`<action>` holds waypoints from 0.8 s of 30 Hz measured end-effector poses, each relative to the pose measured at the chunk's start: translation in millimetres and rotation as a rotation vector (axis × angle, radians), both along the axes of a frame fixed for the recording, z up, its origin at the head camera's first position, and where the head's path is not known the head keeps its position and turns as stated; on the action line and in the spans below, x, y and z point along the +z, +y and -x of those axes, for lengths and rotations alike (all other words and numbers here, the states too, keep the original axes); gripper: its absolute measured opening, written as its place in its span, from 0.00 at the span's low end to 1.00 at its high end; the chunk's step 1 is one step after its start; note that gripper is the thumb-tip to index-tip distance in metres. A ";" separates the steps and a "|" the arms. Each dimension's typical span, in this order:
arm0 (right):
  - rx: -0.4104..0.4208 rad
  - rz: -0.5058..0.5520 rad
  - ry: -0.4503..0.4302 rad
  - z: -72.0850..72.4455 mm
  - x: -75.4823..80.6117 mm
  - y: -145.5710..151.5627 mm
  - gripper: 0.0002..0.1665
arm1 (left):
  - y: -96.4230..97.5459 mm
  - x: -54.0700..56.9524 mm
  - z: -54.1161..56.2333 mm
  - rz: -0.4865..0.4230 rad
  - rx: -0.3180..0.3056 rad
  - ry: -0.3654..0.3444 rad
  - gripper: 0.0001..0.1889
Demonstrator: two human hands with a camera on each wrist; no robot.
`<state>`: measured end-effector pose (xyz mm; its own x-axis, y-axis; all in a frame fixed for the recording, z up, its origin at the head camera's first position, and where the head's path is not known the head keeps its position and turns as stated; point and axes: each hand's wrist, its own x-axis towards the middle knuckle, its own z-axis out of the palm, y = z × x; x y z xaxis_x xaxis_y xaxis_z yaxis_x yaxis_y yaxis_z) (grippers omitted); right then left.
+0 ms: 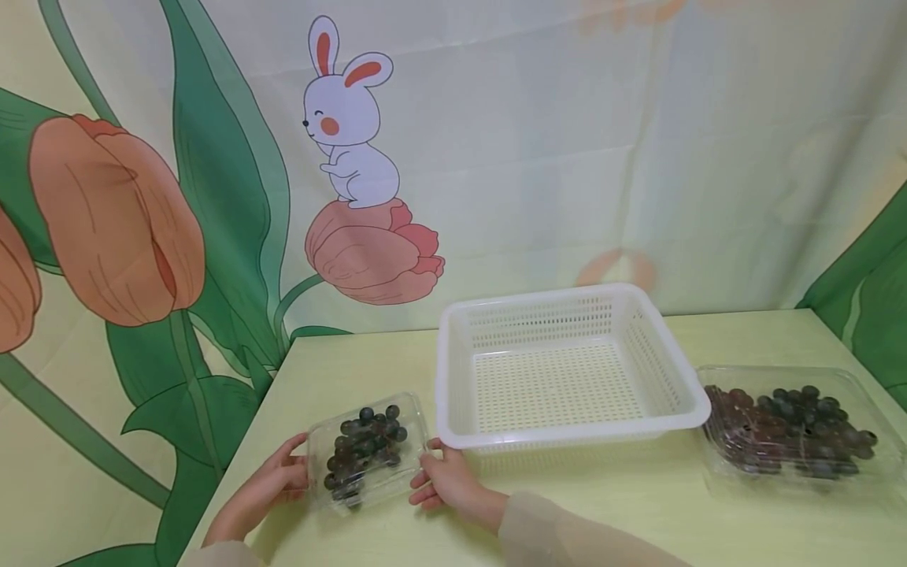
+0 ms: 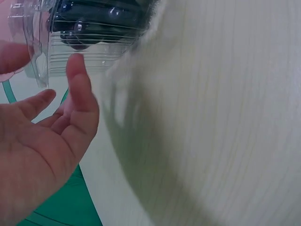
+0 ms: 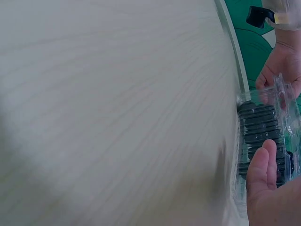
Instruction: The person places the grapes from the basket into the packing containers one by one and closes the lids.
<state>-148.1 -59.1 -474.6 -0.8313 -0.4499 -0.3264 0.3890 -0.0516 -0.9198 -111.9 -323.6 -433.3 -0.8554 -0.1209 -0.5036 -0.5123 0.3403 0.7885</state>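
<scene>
A small clear plastic box of dark grapes (image 1: pixel 364 449) is low over the left part of the table, between my two hands, its ribbed side showing in both wrist views. My left hand (image 1: pixel 272 480) holds its left end, one fingertip (image 2: pixel 76 66) against the ribbed wall. At the right end, my right hand (image 1: pixel 453 480) holds the box with the thumb by the rim. Two nearly straight fingers (image 3: pixel 265 165) of that hand lie along the ribbed side in the right wrist view.
A white plastic basket (image 1: pixel 570 437) with perforated walls stands right of the box, close to my right hand. Farther right is a larger clear box of grapes (image 1: pixel 801 429). Behind the pale table (image 1: pixel 368 358) hangs a printed cloth (image 1: pixel 531 173) with tulips and a rabbit.
</scene>
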 end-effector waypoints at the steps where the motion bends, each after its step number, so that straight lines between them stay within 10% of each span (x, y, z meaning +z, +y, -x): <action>1: 0.000 0.004 -0.004 -0.4 -0.1 -0.4 0.21 | -0.4 0.8 -2.2 -0.017 -0.002 -0.016 0.37; 24: -0.037 0.038 -0.005 -2.3 -6.7 -9.3 0.19 | -22.0 -2.7 -19.4 -0.338 -0.263 -0.254 0.40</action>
